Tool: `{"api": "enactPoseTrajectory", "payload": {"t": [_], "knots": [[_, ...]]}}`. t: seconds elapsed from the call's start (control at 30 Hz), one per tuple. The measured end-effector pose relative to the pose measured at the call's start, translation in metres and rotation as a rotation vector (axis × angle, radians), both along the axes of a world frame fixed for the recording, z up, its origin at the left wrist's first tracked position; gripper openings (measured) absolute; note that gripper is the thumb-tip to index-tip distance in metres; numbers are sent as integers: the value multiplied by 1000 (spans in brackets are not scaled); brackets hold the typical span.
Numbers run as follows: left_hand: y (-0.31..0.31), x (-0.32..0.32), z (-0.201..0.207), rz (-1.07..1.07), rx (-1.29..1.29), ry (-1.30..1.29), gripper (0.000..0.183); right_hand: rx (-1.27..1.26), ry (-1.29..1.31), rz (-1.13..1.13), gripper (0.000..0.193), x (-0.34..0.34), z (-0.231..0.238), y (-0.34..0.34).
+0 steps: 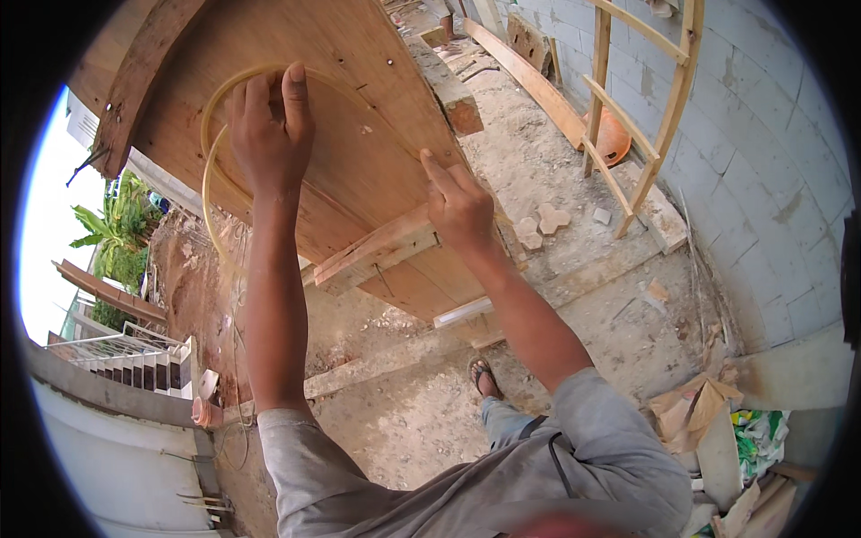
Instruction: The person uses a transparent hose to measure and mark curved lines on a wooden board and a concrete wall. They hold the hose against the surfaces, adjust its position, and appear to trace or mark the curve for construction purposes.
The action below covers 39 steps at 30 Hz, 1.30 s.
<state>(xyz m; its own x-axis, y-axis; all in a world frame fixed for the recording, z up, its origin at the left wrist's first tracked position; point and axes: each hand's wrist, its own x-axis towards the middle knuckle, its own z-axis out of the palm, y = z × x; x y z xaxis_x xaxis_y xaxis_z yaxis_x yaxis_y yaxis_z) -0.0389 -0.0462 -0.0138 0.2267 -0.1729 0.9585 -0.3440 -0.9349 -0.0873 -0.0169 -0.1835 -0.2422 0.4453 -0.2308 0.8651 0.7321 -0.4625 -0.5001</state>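
Observation:
A thin, see-through yellowish hose (208,193) loops in front of a large plywood panel (359,193). My left hand (272,125) is closed around the hose at the top of its loop, thumb up, near the panel's upper left. From there the hose arcs faintly across the wood toward my right hand (459,208). That hand is closed near the panel's right edge, its index finger stretched along the hose's end; the other fingers are curled and partly hidden. Wooden battens (372,244) cross the lower part of the panel.
On the right, a wooden ladder (668,134) leans against a grey block wall (753,206), with an orange rounded object (612,136) behind it. Hexagonal pavers (553,218) lie on the rubble-strewn ground. Nails (87,166) stick out of a curved timber at upper left. Sacks (762,439) lie lower right.

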Motion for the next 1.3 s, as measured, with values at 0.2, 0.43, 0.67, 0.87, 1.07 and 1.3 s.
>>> {"api": "enactPoseTrajectory", "payload": {"t": [0.2,0.43,0.67,0.87,1.07,1.3], "knots": [[8,24,6,161,206,-272,39,3,10,-9,52,4,3,-1],[19,40,-4,125,221,-408,62,-49,-28,-33,62,9,-1,-1],[17,34,-7,104,284,-356,71,-31,-55,-9,59,7,2,-4],[13,37,-1,98,367,-338,57,-18,-63,-3,54,6,2,-4],[11,43,-3,189,408,-365,51,-9,-40,-14,56,7,0,-2],[11,39,-5,182,443,-311,54,53,19,23,53,4,4,2]]}}
